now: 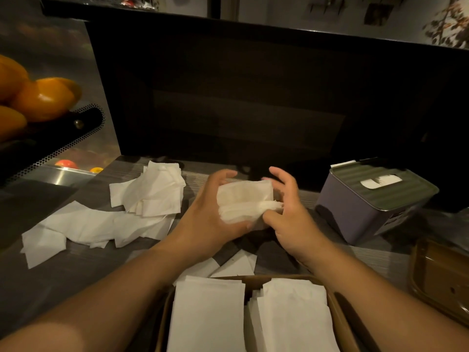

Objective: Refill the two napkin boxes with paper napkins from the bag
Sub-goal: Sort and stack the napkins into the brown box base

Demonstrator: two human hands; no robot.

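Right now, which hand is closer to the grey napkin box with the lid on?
The right hand. It pinches the napkin stack just left of the grey napkin box, with bare counter between them. The left hand grips the stack's far side, farther from the box.
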